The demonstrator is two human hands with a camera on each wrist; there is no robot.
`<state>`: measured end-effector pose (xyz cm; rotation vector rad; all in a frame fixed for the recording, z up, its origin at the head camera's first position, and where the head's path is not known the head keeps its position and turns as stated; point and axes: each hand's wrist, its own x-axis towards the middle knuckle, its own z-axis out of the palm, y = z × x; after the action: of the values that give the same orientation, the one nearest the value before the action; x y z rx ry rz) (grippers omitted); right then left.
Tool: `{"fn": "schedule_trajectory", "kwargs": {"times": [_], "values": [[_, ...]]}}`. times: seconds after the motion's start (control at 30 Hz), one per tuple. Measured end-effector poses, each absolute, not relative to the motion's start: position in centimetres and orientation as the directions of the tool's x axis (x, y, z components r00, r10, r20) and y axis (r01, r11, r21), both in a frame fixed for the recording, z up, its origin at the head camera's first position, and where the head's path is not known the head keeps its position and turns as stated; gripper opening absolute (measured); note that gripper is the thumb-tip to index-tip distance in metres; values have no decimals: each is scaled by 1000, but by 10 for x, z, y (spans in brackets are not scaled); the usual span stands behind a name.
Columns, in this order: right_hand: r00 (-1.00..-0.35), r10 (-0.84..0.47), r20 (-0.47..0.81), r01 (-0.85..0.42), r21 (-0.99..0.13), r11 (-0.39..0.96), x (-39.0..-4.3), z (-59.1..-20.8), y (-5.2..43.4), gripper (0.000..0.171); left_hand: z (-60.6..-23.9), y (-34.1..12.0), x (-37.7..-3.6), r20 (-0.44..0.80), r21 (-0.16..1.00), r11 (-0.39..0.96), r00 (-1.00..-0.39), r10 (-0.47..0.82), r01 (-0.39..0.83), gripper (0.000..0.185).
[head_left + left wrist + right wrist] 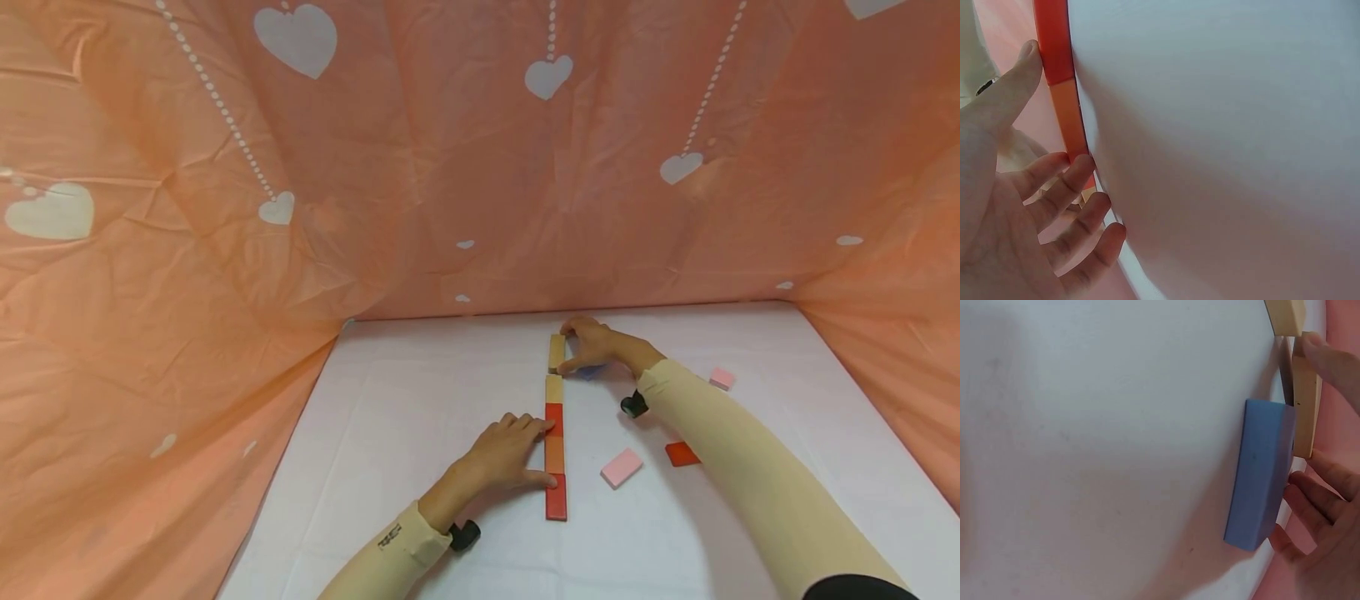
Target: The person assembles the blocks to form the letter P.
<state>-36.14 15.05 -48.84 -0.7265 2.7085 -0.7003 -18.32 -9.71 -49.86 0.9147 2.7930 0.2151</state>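
Note:
A line of blocks runs away from me on the white table: a red block [557,502], an orange block [554,455], a second red block [554,413] and a pale wooden block [553,388]. My left hand [504,454] rests along its left side, thumb and fingertips touching the blocks, fingers loosely extended. At the far end, my right hand [596,343] pinches another wooden block [1305,400] by its two ends, between thumb and finger. A small gap separates it from the line. Beside it, partly under the right hand, lies a blue block [1257,475].
Right of the line lie a pink block [622,468], a red block [681,454] partly behind the right sleeve, and a smaller pink block [722,378]. An orange curtain [480,167] with white hearts closes off the table's back and sides.

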Motion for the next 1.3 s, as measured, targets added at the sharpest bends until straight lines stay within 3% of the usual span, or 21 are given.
{"fn": "schedule_trajectory", "kwargs": {"times": [0.9, 1.3], "values": [[-825, -554, -111, -441, -488, 754, -356, -490, 148, 83, -499, -96, -183, -125, 194, 799, -793, 596, 570, 88], [-840, -534, -99, -423, -496, 758, -356, -493, 148, 74, -501, -97, -184, -119, 206, 794, -791, 600, 572, 88]]}}
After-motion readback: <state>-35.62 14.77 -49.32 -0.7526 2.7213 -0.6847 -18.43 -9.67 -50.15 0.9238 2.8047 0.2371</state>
